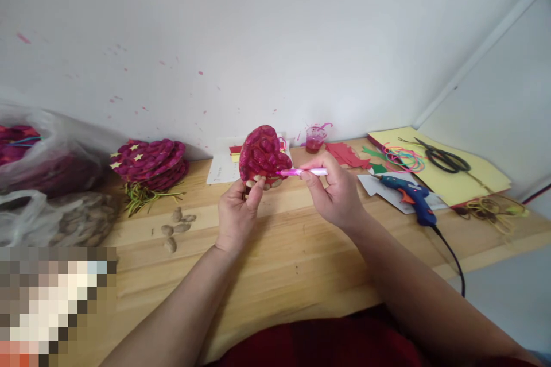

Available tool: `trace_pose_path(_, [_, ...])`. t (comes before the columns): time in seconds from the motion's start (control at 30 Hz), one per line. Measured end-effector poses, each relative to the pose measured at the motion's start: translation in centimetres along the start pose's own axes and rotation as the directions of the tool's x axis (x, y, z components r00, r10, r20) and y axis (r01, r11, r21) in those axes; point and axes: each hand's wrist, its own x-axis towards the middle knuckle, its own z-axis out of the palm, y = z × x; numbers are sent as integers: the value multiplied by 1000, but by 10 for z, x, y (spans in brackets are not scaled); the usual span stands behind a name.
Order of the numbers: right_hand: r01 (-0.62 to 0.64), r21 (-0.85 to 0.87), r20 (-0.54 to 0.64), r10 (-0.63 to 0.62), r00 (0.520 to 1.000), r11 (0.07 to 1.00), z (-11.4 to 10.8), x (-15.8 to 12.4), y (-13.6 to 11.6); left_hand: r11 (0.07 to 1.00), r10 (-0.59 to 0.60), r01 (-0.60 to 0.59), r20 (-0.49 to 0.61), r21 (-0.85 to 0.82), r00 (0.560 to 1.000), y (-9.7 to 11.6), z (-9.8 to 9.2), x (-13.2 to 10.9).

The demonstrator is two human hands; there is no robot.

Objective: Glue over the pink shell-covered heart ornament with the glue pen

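Observation:
My left hand [239, 209] grips the lower edge of a peanut-covered craft piece [262, 151], holding it raised above the table. Most of its peanuts are painted magenta; those along the bottom edge keep their pale shell colour. Closed around a paintbrush [316, 172] with a white and pink handle, my right hand [333, 192] brings the magenta tip against the lower right part of the piece. A clear cup of magenta paint [315, 140] stands behind, by the wall.
Painted peanut pieces [150, 163] are stacked at left, near loose peanuts [174, 229] and plastic bags [51, 212]. At right lie a blue glue gun [408, 194] with its cord, black scissors [443, 157], coloured cords [402, 157], red paper cutouts [346, 154] and yellow sheets [486, 174].

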Motion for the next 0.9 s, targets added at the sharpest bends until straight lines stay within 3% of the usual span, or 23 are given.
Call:
trace_pose_path(0.13, [-20,25,-54,21,998,1000,2,-1,2,989,-130,128,-29,-71,991,-2,1,2])
trace_pose_path(0.27, [-56,81,-66,61,996,995,5,-3,3,936,-258,250,-1,-248,966,-8,2,3])
trace_pose_path(0.43, [-67,87,-51,71,996,994,7,-5,2,858,-350,322,6,-401,937,-10,2,6])
trace_pose_path(0.57, [-41,105,-107,52,993,994,8,-5,2,858,-347,326,21,-398,938,-8,2,5])
trace_pose_path(0.8, [-105,129,-92,118,989,986,9,-6,6,849,-348,329,32,-414,937,-9,3,2])
trace_pose_path(0.9, [-146,224,-111,174,978,963,10,-6,10,835,-360,334,26,-437,933,-9,3,4])
